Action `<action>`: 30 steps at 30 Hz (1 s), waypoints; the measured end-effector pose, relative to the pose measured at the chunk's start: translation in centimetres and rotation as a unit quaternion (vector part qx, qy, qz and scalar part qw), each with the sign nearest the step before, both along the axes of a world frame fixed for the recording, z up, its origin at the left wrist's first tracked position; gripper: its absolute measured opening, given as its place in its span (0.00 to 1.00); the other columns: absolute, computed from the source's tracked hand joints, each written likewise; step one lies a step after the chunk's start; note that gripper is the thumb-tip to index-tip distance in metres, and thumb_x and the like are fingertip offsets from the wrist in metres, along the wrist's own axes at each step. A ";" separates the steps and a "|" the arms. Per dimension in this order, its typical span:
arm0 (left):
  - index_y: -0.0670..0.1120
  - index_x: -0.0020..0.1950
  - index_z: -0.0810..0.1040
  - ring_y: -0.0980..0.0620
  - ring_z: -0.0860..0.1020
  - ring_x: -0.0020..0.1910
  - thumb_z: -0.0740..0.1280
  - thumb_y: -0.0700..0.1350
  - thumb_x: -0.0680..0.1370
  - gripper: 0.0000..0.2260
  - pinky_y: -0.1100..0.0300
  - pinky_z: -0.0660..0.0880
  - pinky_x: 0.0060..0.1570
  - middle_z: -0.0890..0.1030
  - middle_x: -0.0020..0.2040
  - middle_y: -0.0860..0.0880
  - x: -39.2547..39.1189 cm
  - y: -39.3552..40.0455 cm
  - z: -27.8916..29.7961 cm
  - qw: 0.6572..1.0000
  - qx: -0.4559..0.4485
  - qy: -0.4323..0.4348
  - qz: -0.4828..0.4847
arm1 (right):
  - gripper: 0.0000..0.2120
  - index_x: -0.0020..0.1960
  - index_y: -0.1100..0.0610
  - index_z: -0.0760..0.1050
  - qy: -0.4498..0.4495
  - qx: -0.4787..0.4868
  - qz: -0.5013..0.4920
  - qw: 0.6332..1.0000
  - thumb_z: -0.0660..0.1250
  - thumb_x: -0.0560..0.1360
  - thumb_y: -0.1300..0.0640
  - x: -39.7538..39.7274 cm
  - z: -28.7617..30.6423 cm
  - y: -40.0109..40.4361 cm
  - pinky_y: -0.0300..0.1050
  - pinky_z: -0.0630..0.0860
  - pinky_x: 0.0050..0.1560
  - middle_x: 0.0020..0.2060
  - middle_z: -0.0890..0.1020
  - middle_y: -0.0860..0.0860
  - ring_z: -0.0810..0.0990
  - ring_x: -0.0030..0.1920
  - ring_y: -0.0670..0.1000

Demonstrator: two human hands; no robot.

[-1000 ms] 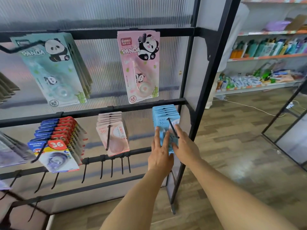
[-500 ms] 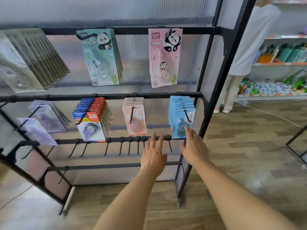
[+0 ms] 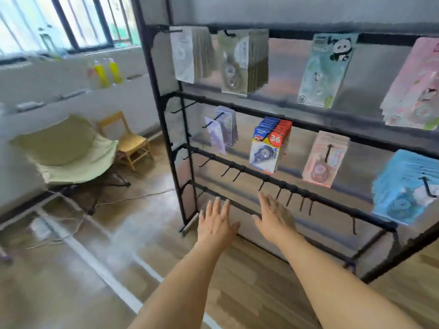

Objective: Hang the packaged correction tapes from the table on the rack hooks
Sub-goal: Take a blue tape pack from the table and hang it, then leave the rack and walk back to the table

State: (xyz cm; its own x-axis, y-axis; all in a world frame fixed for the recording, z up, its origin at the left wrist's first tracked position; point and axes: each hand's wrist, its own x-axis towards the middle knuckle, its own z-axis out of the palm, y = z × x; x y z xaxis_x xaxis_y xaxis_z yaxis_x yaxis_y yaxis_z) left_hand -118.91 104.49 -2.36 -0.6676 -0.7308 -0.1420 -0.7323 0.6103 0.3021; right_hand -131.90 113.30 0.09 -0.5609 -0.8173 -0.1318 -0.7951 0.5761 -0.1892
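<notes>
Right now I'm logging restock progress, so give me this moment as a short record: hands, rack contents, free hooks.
left hand: open, empty
right hand: open, empty, blurred
top bar: grey packs, panda pack
middle bar: lilac packs, red-blue packs, pink packs, blue packs
free hooks: a row on the lower bar
table: not in view

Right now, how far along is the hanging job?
Done: the top two rows of the rack carry stacks, among them the blue packs, pink packs and red-and-blue packs.

In hand: nothing. The left hand and right hand are both open and empty, in front of the lower bars.

Left: the bare hooks on the third bar are unfilled. No table is in view, so I cannot count remaining packs.
</notes>
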 end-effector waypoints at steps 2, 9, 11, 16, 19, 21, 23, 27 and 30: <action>0.52 0.80 0.46 0.46 0.42 0.79 0.55 0.60 0.82 0.32 0.48 0.47 0.76 0.44 0.81 0.48 3.8 -2.4 0.2 0.999 0.008 0.010 0.052 | 0.33 0.79 0.53 0.43 -0.003 -0.002 0.055 0.998 0.56 0.81 0.45 3.1 0.2 -3.4 0.51 0.60 0.73 0.78 0.53 0.53 0.59 0.75 0.56; 0.50 0.80 0.49 0.46 0.47 0.79 0.54 0.59 0.82 0.30 0.50 0.48 0.75 0.48 0.80 0.47 19.2 -10.1 1.6 0.986 -0.046 0.020 0.161 | 0.33 0.79 0.52 0.44 0.000 -0.015 0.184 0.983 0.56 0.81 0.45 16.5 0.9 -15.1 0.50 0.57 0.73 0.78 0.55 0.52 0.59 0.75 0.55; 0.50 0.80 0.47 0.46 0.44 0.79 0.53 0.59 0.82 0.30 0.49 0.47 0.75 0.45 0.81 0.48 24.1 -12.5 1.6 0.978 -0.042 0.015 0.202 | 0.32 0.79 0.52 0.45 0.003 -0.020 0.214 0.977 0.56 0.81 0.46 21.0 1.0 -18.3 0.50 0.58 0.73 0.77 0.56 0.52 0.60 0.74 0.55; 0.51 0.80 0.46 0.46 0.43 0.79 0.53 0.59 0.83 0.30 0.48 0.46 0.76 0.44 0.81 0.48 35.8 -16.6 1.3 0.954 -0.036 0.011 0.297 | 0.33 0.79 0.51 0.46 -0.033 -0.010 0.295 0.955 0.58 0.81 0.46 32.1 0.3 -25.7 0.50 0.55 0.74 0.78 0.55 0.51 0.57 0.76 0.54; 0.51 0.80 0.47 0.47 0.44 0.79 0.54 0.59 0.82 0.30 0.48 0.45 0.75 0.45 0.81 0.49 41.3 -18.4 1.1 0.935 -0.030 0.008 0.354 | 0.34 0.79 0.51 0.45 -0.020 -0.003 0.353 0.935 0.58 0.80 0.45 37.8 -0.5 -29.4 0.49 0.54 0.75 0.78 0.55 0.52 0.55 0.76 0.54; 0.51 0.80 0.47 0.47 0.43 0.79 0.54 0.59 0.82 0.30 0.48 0.44 0.75 0.45 0.81 0.49 44.7 -19.6 1.0 0.920 -0.024 0.010 0.390 | 0.34 0.79 0.51 0.45 0.003 -0.001 0.394 0.919 0.57 0.81 0.44 41.5 -0.6 -31.6 0.50 0.58 0.73 0.78 0.56 0.52 0.59 0.75 0.54; 0.51 0.80 0.47 0.47 0.43 0.79 0.53 0.59 0.83 0.30 0.47 0.44 0.76 0.45 0.81 0.49 47.7 -20.9 0.7 0.906 -0.018 0.007 0.423 | 0.33 0.79 0.52 0.45 0.016 -0.002 0.433 0.901 0.57 0.81 0.44 44.8 -0.7 -33.9 0.50 0.60 0.72 0.78 0.56 0.52 0.61 0.74 0.55; 0.52 0.80 0.47 0.47 0.43 0.79 0.53 0.59 0.83 0.29 0.47 0.45 0.76 0.44 0.81 0.49 52.6 -24.0 -0.3 0.878 -0.004 -0.011 0.478 | 0.34 0.79 0.53 0.45 0.029 0.007 0.493 0.869 0.56 0.81 0.44 50.2 -1.1 -38.9 0.50 0.60 0.72 0.78 0.56 0.52 0.62 0.74 0.56; 0.52 0.80 0.46 0.46 0.43 0.79 0.52 0.59 0.83 0.29 0.48 0.45 0.76 0.43 0.81 0.49 55.8 -28.0 -0.3 0.859 -0.005 -0.024 0.511 | 0.34 0.79 0.53 0.46 0.031 -0.006 0.529 0.848 0.57 0.80 0.44 53.6 -1.1 -43.8 0.50 0.61 0.71 0.77 0.58 0.52 0.64 0.72 0.56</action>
